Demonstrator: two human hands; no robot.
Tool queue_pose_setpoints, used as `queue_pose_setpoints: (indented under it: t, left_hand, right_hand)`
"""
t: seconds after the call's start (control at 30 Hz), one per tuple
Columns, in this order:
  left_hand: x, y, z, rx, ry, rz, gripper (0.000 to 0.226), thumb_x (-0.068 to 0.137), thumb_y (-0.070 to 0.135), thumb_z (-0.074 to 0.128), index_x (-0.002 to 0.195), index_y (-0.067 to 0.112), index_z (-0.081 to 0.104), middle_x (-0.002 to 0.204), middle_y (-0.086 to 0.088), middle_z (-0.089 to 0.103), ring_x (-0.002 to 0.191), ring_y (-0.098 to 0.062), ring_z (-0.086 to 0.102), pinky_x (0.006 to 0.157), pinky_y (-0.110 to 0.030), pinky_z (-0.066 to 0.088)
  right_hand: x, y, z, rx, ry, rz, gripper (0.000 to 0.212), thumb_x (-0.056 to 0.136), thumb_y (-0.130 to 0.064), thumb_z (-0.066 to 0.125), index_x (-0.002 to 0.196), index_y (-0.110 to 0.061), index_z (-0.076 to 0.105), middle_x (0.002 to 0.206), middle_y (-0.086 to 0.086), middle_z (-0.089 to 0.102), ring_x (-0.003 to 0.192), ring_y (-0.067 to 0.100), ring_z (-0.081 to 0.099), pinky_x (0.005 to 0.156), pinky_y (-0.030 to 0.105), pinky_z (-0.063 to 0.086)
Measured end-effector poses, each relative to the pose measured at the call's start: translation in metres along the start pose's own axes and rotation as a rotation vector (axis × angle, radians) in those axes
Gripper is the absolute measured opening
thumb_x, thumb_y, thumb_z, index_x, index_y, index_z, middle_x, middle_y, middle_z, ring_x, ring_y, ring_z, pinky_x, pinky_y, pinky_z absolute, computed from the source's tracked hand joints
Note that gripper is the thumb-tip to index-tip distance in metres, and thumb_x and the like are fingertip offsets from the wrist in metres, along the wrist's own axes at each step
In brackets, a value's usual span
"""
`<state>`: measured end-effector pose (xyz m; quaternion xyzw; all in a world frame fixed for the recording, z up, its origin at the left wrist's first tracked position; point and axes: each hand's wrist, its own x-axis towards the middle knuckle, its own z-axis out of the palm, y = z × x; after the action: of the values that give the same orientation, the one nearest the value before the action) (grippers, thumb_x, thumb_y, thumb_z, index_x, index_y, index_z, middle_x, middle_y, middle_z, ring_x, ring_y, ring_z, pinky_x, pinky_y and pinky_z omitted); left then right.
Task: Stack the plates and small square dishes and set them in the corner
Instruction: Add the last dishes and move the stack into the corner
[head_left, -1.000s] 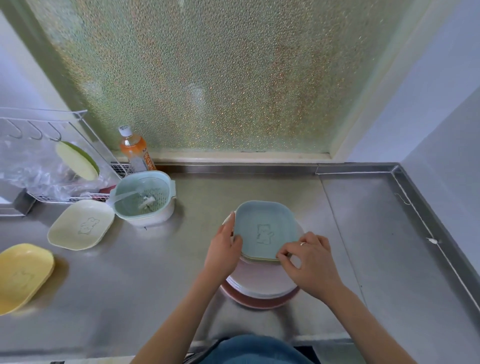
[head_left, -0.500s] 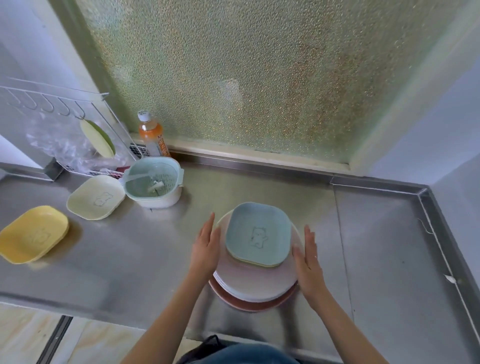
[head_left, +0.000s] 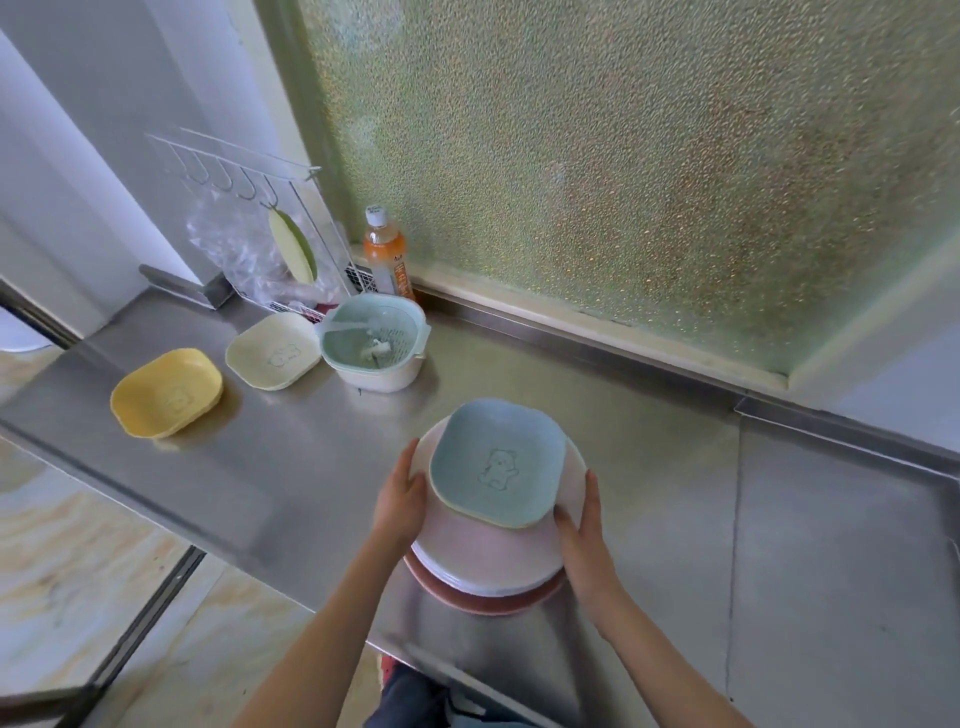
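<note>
Stack: a blue square dish (head_left: 497, 462) sits on top of a pile of round plates (head_left: 483, 556), pale pink ones over a darker reddish one at the bottom; a cream rim shows under the blue dish, so at least one more square dish seems nested beneath it; the pile stands on the steel bench (head_left: 291, 467), near its front edge and well apart from the corner at the right.
Left hand (head_left: 400, 499): fingers straight, palm pressed flat against the left side of the pile.
Right hand (head_left: 582, 525): likewise flat against the right side; the two hands stand apart with the stack between them, clamping it from both sides and curled round nothing.
Why held so: my judgement is that side pressure squares the plates up and steadies the dish on top, ready for a slide or lift toward the corner.
Still loose: a yellow square dish (head_left: 167, 392) and a cream square dish (head_left: 274, 356) lie just beside each other at the far left of the bench, not yet stacked; so the task looks partly done.
Other things: a pale green colander bowl (head_left: 373, 349) touching or nearly touching the cream dish; behind it an orange drink bottle (head_left: 385, 254) by the frosted window (head_left: 623, 156); a white wire rack (head_left: 249, 208) with hooks and a crumpled clear bag.
Writing: the blue dish carries an embossed bear outline, and the other two show fainter ones; the bottle label has print too small to read.
</note>
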<state>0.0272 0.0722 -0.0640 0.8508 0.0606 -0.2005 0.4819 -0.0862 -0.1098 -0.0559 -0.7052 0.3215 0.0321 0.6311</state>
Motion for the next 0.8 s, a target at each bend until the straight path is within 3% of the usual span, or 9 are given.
queue_pose_setpoints:
  t: [0.33, 0.5, 0.63, 0.73, 0.8]
  left_hand:
    - [0.044, -0.020, -0.070, -0.024, 0.022, -0.040, 0.050, 0.098, 0.021, 0.036, 0.146, 0.029, 0.029, 0.147, -0.007, 0.041, 0.132, -0.031, 0.042, 0.111, -0.042, 0.032]
    - [0.069, -0.029, -0.105, -0.051, -0.090, -0.004, 0.051, 0.097, 0.021, 0.036, 0.146, 0.031, 0.027, 0.147, -0.006, 0.042, 0.131, -0.029, 0.043, 0.109, -0.041, 0.034]
    - [0.086, -0.037, -0.132, 0.000, -0.142, 0.063, 0.050, 0.098, 0.020, 0.037, 0.146, 0.027, 0.029, 0.143, -0.004, 0.045, 0.130, -0.028, 0.044, 0.107, -0.038, 0.034]
    - [0.096, -0.047, -0.159, 0.048, -0.179, 0.115, 0.040, 0.098, 0.026, 0.039, 0.138, 0.026, 0.044, 0.137, -0.003, 0.053, 0.125, -0.023, 0.049, 0.101, -0.031, 0.037]
    - [0.103, -0.053, -0.183, 0.200, -0.050, 0.166, 0.035, 0.098, 0.029, 0.039, 0.131, 0.027, 0.051, 0.134, -0.002, 0.056, 0.121, -0.022, 0.053, 0.101, -0.034, 0.037]
  right_hand:
    - [0.022, -0.031, 0.072, -0.007, -0.036, -0.046, 0.062, 0.099, -0.030, 0.039, 0.149, -0.029, 0.002, 0.155, -0.009, 0.013, 0.141, 0.015, 0.020, 0.109, 0.025, 0.017]
    - [0.028, -0.033, 0.114, 0.068, 0.073, -0.009, 0.059, 0.099, -0.030, 0.039, 0.147, -0.036, 0.005, 0.155, -0.009, 0.016, 0.140, 0.015, 0.023, 0.115, 0.036, 0.018]
    - [0.030, -0.038, 0.138, 0.109, 0.120, -0.001, 0.052, 0.101, -0.030, 0.033, 0.148, -0.030, 0.011, 0.155, -0.007, 0.017, 0.139, 0.013, 0.023, 0.115, 0.035, 0.018]
    - [0.025, -0.062, 0.154, 0.068, 0.436, 0.006, 0.058, 0.090, -0.041, 0.036, 0.144, -0.019, 0.027, 0.149, 0.003, 0.034, 0.133, 0.023, 0.035, 0.110, 0.040, 0.028]
    - [0.018, -0.092, 0.165, -0.001, 0.708, -0.165, 0.057, 0.085, -0.037, 0.036, 0.136, -0.013, 0.038, 0.140, 0.009, 0.046, 0.126, 0.028, 0.044, 0.105, 0.044, 0.034]
